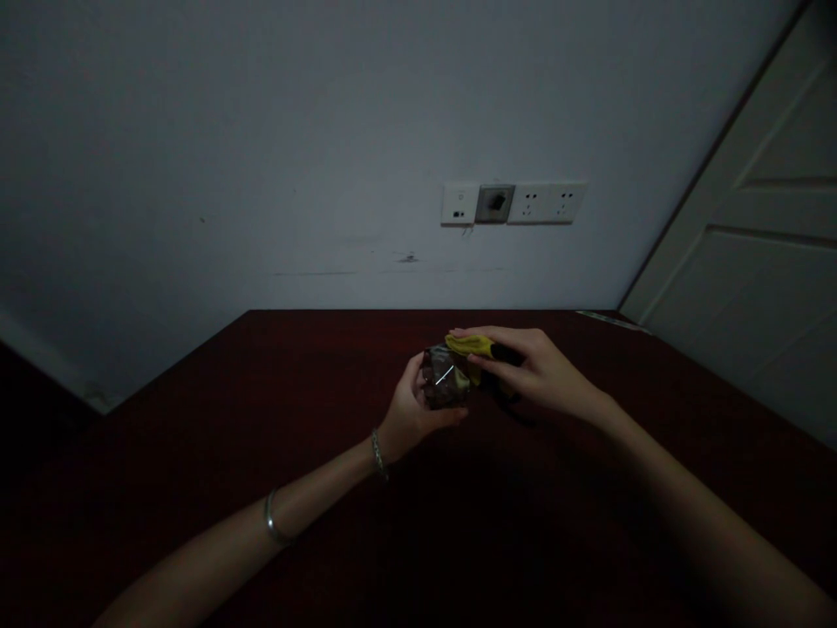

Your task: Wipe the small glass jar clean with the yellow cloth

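My left hand (418, 406), with a bracelet at the wrist and a bangle further up the forearm, grips a small clear glass container (445, 380) above the dark red table. The container is tilted, and a bright streak of light reflects off its side. In my right hand (523, 353) is a yellow and black cloth (469, 345), pinched between thumb and fingers. The cloth lies against the container's upper right edge, and a dark part of it hangs below the hand. Dim light hides the container's exact shape.
The dark red tabletop (314, 375) runs back to a grey-white wall (294, 157) with scuff marks. Sockets and switch plates (513, 203) are set in the wall. A panelled door (751, 209) stands at the right, and a pale strip (611, 321) lies along the table's back right edge.
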Tool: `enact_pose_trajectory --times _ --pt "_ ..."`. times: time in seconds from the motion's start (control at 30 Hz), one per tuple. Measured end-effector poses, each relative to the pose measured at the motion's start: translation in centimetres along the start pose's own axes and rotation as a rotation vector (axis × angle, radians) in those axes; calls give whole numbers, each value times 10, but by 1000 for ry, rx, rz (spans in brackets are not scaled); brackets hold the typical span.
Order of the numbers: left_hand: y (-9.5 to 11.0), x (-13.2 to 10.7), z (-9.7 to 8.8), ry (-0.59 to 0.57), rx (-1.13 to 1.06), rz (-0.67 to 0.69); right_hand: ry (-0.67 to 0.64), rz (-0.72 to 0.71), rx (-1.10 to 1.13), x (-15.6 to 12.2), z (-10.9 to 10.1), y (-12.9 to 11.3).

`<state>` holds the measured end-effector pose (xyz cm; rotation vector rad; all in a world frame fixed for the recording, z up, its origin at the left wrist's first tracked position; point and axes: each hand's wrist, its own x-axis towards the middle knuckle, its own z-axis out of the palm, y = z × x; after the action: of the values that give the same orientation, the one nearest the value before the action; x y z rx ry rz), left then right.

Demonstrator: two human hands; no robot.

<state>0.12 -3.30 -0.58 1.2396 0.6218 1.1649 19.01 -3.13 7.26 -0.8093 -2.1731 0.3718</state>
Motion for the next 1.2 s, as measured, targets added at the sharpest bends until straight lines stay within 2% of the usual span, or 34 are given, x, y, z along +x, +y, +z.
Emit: enact_pose_trajectory --times 0.13,0.3,0.4,0.63,1.0,1.2 --pt "0 4 0 46 16 39 33 -57 -62 0 -1 -2" --pt "0 9 -2 83 56 94 11 -94 -103 -1 -2 -8" --pt "3 9 -8 62 57 80 6 -101 -120 -1 -5 -13" --pt "7 5 -20 -32 49 29 139 -47 -164 1 -8 -9" --pt "-8 11 -14 -95 65 62 79 -13 -125 -1 6 5" --pt "-13 16 -15 -116 100 149 45 -105 -136 -3 5 15"
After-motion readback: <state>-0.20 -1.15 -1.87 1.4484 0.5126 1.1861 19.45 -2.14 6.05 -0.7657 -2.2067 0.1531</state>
